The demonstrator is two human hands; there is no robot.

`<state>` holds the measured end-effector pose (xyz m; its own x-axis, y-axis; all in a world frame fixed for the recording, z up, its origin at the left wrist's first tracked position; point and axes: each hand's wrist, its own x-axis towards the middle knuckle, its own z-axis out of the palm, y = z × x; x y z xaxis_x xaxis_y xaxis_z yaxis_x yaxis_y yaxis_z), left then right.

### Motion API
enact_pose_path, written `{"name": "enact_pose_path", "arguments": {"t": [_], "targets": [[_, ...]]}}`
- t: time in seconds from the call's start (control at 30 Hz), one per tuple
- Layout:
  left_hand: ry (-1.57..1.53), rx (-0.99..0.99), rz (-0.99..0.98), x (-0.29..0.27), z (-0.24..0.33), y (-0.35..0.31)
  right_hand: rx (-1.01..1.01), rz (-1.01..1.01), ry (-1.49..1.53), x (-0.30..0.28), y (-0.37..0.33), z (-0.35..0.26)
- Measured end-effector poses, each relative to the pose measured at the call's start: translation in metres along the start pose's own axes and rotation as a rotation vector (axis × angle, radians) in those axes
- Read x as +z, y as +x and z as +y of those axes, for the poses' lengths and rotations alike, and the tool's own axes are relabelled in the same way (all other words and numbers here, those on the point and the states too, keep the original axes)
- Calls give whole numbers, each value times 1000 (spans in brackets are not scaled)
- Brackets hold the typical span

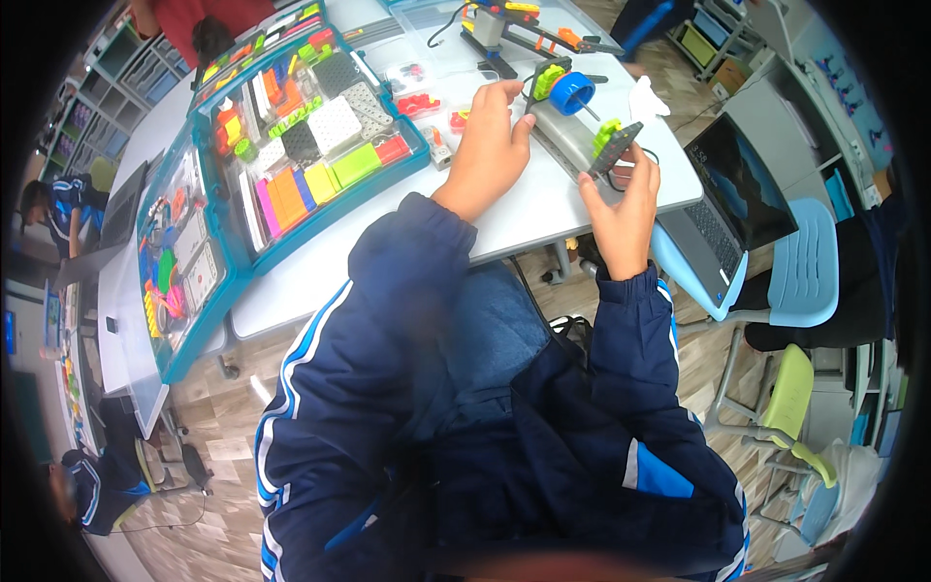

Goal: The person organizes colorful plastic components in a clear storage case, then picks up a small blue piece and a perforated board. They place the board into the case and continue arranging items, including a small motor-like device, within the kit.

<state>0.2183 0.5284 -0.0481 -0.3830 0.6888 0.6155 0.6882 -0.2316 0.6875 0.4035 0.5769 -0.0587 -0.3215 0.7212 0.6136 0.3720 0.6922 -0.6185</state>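
My right hand [626, 213] grips a small block assembly [613, 145], dark grey plates with lime-green pieces, at the near right edge of the white table. A thin rod points from its side toward a blue wheel [571, 93]. Lime-green blocks on a dark plate [550, 76] stand just behind the wheel. Beneath these parts lies a long grey box-like piece [564, 136]; how they join is partly hidden. My left hand [488, 150] is beside the grey piece, fingers bent and thumb apart, with nothing seen in it.
An open teal case [315, 221] of coloured blocks covers the left of the table [524, 233]. Red pieces [419, 105] lie beyond my left hand. A black block structure [495, 44] stands at the back. A laptop [722, 228] rests on a blue chair at right.
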Motion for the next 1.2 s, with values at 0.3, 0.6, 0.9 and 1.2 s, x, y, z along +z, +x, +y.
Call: {"name": "enact_pose_path", "arguments": {"t": [0.3,0.6,0.9,1.2], "targets": [[-114,-81,-121,1,1,-1,17,-45,70,-8,13,18],[-164,-173,-11,-5,5,0,76,-135,244,-3,25,54],[-30,-171,-176,-9,12,3,166,-198,457,2,47,81],[173,2,-93,-11,9,1,156,-48,305,19,55,86]]}}
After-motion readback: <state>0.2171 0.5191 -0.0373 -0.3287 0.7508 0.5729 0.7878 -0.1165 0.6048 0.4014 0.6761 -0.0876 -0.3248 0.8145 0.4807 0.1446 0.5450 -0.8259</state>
